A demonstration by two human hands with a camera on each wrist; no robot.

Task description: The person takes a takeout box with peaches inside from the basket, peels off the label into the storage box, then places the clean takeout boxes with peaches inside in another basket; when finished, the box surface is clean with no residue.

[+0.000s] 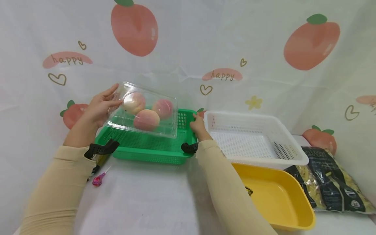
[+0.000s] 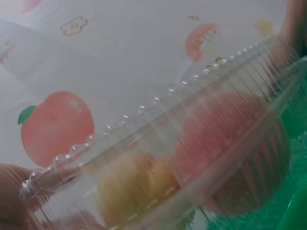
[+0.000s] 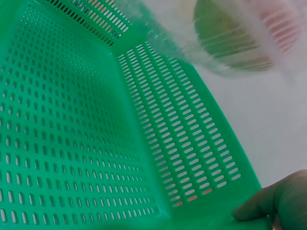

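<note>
Both arms wore long beige sleeves; a black camera strap (image 1: 101, 149) sat at each wrist; hands bare.

In front of me I count three peaches (image 1: 146, 119) inside one clear plastic clamshell box (image 1: 164, 130), three baskets or trays, one green (image 1: 147, 148), one white (image 1: 249, 137), one yellow (image 1: 279, 199), plus one black snack bag (image 1: 332, 179) and one pink lollipop (image 1: 98, 180).

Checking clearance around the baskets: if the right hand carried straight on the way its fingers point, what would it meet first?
The right hand already grips the green perforated plastic basket's right rim. Pushing on up and away, it would probably meet the fruit-printed backdrop cloth next, though depth is unclear.
</note>
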